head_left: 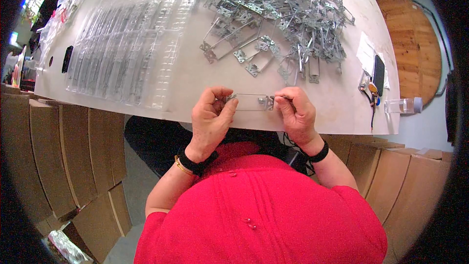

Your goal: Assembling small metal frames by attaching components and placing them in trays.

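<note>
Cardboard boxes (75, 151) stand at the far left, below the level of the table (351, 105). On the left part of the table lies a clear plastic tray (172, 66) with many long narrow compartments. Greyish shapes appear through its plastic, but I cannot tell what they are.

To the right of the tray, near the front edge of the table, is the left hand (212, 110). Its thumb and fingers are curled and pinch the left end of a thin metal frame (266, 102). A black band (193, 165) and a golden bracelet (182, 166) are around this wrist. The frame lies level between the two hands, with two thin rods and a small plate at its right end. Farther back is a big tangled pile of similar metal pieces (303, 19).

The right hand (299, 115) has its fingers folded, with thumb and forefinger pinching the right end of the frame; whether they also hold some separate small part, I cannot tell.

Farther right, a white paper (365, 51) lies beside a dark flat device (378, 74). Near them a clear bottle (400, 106) lies on its side. Beyond the table is a round wooden board (410, 44).
</note>
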Demonstrator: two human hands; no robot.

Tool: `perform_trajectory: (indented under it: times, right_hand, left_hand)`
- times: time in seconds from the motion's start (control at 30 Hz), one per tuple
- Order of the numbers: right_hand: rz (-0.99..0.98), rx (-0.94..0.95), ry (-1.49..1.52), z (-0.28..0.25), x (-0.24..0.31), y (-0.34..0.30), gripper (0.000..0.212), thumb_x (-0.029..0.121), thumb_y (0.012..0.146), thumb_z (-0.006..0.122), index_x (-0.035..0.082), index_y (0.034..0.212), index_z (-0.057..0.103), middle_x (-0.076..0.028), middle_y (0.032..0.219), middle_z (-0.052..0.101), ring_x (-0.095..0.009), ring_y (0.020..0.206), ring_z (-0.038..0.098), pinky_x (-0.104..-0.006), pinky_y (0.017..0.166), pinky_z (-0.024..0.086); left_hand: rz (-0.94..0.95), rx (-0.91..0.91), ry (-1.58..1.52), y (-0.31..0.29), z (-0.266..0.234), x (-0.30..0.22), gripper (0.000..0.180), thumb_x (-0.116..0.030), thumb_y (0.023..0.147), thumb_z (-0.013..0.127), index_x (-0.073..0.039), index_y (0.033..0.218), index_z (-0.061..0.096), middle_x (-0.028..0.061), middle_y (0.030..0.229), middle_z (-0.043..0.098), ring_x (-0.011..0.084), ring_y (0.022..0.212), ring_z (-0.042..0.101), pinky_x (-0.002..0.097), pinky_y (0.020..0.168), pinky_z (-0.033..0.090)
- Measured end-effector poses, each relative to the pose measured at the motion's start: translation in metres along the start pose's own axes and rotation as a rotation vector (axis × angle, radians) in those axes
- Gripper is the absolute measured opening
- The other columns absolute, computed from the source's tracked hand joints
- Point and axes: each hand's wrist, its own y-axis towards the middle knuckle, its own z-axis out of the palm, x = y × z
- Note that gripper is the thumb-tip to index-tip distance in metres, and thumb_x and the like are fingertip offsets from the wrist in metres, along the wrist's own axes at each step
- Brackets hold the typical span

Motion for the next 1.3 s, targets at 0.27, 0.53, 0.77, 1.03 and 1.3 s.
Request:
perform_trajectory:
  times: [0.27,0.53,0.77,1.03,1.3]
  right_hand:
    - [-0.072,-0.001,-0.022,0.0005,-0.0007,0.0022,0.011,0.005,0.098,0.071,0.005,0.108,0.069,-0.013,0.097,0.068,-0.029,0.084,0.068,-0.0361,0.073,0.055]
    - [-0.051,-0.017,-0.018,0.0018,0.0010,0.0024,0.009,0.006,0.097,0.072,0.005,0.106,0.069,-0.012,0.095,0.069,-0.028,0.083,0.068,-0.0361,0.073,0.055]
    - [-0.022,-0.015,-0.017,0.0004,-0.0005,0.0016,0.009,0.009,0.097,0.074,0.006,0.104,0.068,-0.011,0.095,0.069,-0.028,0.083,0.068,-0.0356,0.072,0.054]
    - [-0.095,-0.015,-0.033,0.0011,0.0018,0.0032,0.009,0.005,0.097,0.072,0.005,0.105,0.069,-0.012,0.096,0.069,-0.028,0.086,0.069,-0.0359,0.074,0.055]
    - [-0.018,-0.018,-0.024,-0.0004,0.0001,0.0016,0.008,0.006,0.096,0.074,0.005,0.103,0.070,-0.011,0.095,0.069,-0.028,0.085,0.069,-0.0364,0.074,0.055]
  left_hand:
    - [0.004,0.004,0.030,0.0008,-0.0007,0.0018,0.023,-0.004,0.098,0.072,-0.003,0.118,0.062,-0.0006,0.091,0.065,0.0040,0.067,0.057,0.0222,0.056,0.047]
    - [-0.002,0.010,-0.034,0.0002,-0.0002,0.0011,0.022,-0.005,0.099,0.072,-0.002,0.118,0.061,-0.0004,0.091,0.065,0.0039,0.066,0.056,0.0220,0.055,0.046]
    - [0.011,0.009,-0.051,0.0009,0.0005,0.0028,0.022,-0.004,0.099,0.071,-0.002,0.118,0.061,-0.0004,0.090,0.064,0.0037,0.066,0.056,0.0218,0.054,0.046]
    - [0.006,0.009,-0.053,0.0008,0.0008,0.0007,0.022,-0.004,0.099,0.072,-0.002,0.119,0.062,-0.0004,0.090,0.064,0.0040,0.065,0.056,0.0217,0.054,0.046]
    - [0.011,0.010,-0.038,0.0008,-0.0001,0.0031,0.022,-0.004,0.099,0.071,-0.002,0.118,0.062,-0.0008,0.089,0.064,0.0041,0.065,0.056,0.0216,0.055,0.046]
